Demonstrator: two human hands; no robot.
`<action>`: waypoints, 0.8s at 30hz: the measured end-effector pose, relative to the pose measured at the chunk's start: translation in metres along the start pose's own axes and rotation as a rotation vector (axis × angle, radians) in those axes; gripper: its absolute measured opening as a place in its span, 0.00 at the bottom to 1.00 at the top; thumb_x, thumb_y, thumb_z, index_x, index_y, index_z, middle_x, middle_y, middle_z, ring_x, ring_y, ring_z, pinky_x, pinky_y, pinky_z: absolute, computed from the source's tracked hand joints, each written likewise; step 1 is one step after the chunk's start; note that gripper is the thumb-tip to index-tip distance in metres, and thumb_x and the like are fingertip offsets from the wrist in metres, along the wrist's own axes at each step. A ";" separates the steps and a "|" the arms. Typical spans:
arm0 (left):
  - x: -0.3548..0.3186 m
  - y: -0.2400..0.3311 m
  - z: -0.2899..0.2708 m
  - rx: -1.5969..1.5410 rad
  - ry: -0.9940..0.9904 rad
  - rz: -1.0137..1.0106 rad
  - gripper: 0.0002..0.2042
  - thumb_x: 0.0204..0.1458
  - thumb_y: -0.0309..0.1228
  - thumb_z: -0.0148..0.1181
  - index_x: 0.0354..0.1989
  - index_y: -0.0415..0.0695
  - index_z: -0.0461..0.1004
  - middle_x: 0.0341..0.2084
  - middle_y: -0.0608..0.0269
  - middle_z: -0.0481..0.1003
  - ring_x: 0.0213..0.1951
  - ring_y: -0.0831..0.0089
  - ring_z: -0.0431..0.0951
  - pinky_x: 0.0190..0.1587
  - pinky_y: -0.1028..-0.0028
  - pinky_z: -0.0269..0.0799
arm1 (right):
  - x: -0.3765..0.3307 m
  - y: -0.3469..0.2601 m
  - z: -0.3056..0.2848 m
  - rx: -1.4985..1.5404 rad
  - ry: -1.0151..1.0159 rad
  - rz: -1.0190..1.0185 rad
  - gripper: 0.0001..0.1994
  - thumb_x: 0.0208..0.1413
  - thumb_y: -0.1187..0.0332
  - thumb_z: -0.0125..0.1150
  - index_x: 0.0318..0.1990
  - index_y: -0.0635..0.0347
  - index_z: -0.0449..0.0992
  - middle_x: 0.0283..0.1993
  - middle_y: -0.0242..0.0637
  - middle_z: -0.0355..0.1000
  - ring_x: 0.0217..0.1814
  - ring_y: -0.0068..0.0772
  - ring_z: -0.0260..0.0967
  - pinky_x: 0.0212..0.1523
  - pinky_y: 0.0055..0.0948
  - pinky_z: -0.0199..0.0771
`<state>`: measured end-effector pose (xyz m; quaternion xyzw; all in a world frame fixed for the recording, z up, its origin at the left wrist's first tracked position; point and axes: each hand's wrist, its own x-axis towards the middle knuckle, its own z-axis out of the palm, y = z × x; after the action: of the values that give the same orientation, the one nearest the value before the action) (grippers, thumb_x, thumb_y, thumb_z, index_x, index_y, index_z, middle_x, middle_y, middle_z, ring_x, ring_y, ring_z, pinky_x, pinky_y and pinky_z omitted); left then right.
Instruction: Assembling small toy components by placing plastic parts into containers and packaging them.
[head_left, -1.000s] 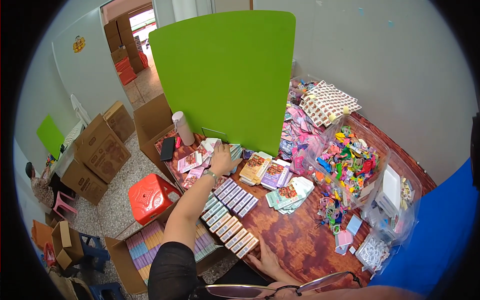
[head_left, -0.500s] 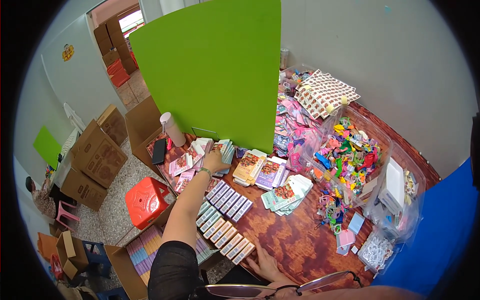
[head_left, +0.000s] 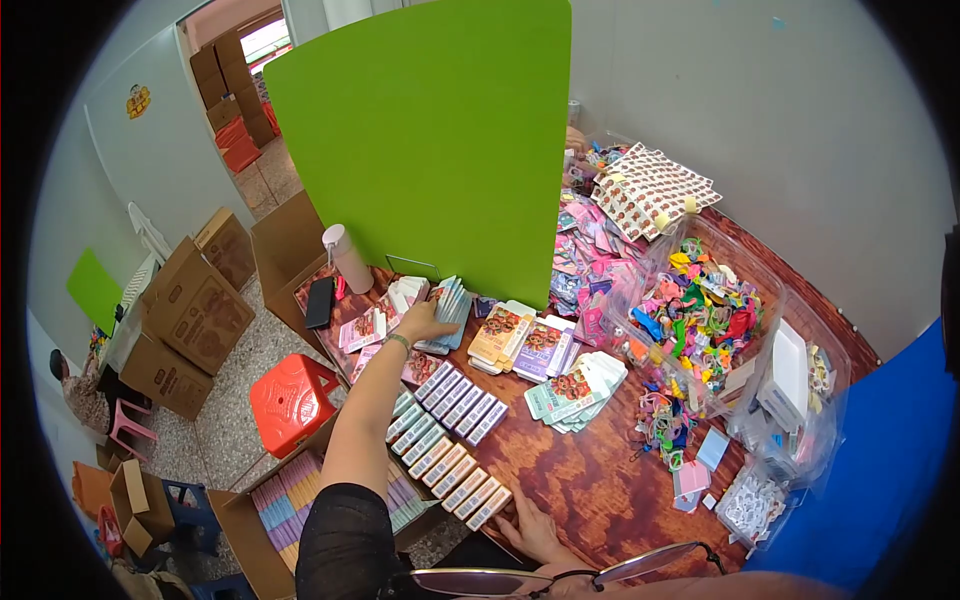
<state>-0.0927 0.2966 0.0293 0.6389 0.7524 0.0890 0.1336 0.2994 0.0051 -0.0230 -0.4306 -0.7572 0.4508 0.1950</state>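
The left hand (head_left: 425, 322) is stretched far forward over the wooden table (head_left: 590, 490), and its fingers are closed on a fanned stack of pale blue flat cards (head_left: 450, 305). The stack lies just ahead and to the right of the palm, at the foot of the tall green divider board (head_left: 440, 140), with the fingertips resting on its near edge. Beside the stack, on the left, smaller pink and white packets (head_left: 385, 315) are spread. Below the forearm, two slanting rows of small assembled boxes (head_left: 450, 430) are laid out side by side, well apart from the stack.

The right hand (head_left: 530, 525) is pressed flat on the table close to the body, fingers spread and holding nothing, with its fingertips just beside the nearest box of the lower row. To the right of the stack, orange and purple printed cartons (head_left: 525, 340) and a fan of green cards (head_left: 580, 390) are lying. A red plastic stool (head_left: 290, 400) is standing on the floor by the table's left edge.
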 end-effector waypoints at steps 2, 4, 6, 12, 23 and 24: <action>0.000 -0.004 -0.001 0.000 -0.006 -0.003 0.46 0.37 0.63 0.68 0.50 0.28 0.73 0.42 0.33 0.79 0.47 0.45 0.80 0.53 0.57 0.75 | 0.001 -0.002 -0.001 -0.023 0.018 -0.017 0.39 0.58 0.61 0.64 0.74 0.57 0.51 0.48 0.50 0.75 0.46 0.54 0.78 0.42 0.45 0.79; 0.000 -0.006 -0.002 -0.004 -0.001 0.016 0.46 0.38 0.64 0.67 0.50 0.27 0.73 0.42 0.34 0.79 0.47 0.45 0.80 0.52 0.57 0.75 | 0.001 -0.007 -0.005 -0.023 -0.025 0.023 0.39 0.58 0.61 0.64 0.74 0.57 0.51 0.48 0.51 0.75 0.46 0.54 0.78 0.42 0.45 0.80; 0.001 -0.005 -0.002 -0.012 -0.006 0.015 0.46 0.38 0.64 0.67 0.49 0.27 0.73 0.42 0.34 0.79 0.47 0.45 0.80 0.52 0.57 0.75 | 0.001 -0.005 -0.003 -0.028 -0.012 0.013 0.39 0.58 0.61 0.64 0.74 0.57 0.51 0.48 0.50 0.75 0.45 0.54 0.78 0.42 0.45 0.79; 0.001 -0.006 0.000 -0.024 0.020 0.032 0.45 0.39 0.64 0.67 0.47 0.27 0.74 0.40 0.34 0.79 0.45 0.45 0.81 0.50 0.56 0.75 | 0.001 0.000 -0.001 -0.040 0.006 -0.012 0.39 0.58 0.60 0.64 0.74 0.57 0.51 0.48 0.49 0.76 0.45 0.53 0.78 0.42 0.45 0.79; 0.000 -0.008 -0.002 -0.047 0.025 0.038 0.44 0.39 0.64 0.67 0.45 0.27 0.74 0.38 0.34 0.80 0.43 0.45 0.81 0.48 0.56 0.76 | 0.002 0.001 -0.001 -0.073 0.004 -0.027 0.41 0.58 0.58 0.66 0.74 0.60 0.51 0.46 0.47 0.76 0.38 0.45 0.79 0.36 0.39 0.79; 0.000 -0.009 -0.001 -0.045 0.031 0.041 0.43 0.39 0.64 0.67 0.45 0.28 0.75 0.38 0.34 0.79 0.43 0.45 0.81 0.48 0.56 0.76 | 0.002 -0.002 -0.003 -0.051 -0.011 -0.011 0.40 0.58 0.59 0.65 0.74 0.59 0.51 0.47 0.49 0.76 0.41 0.50 0.78 0.39 0.43 0.79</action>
<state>-0.1017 0.2955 0.0278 0.6496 0.7389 0.1184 0.1345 0.2993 0.0079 -0.0197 -0.4288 -0.7718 0.4325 0.1825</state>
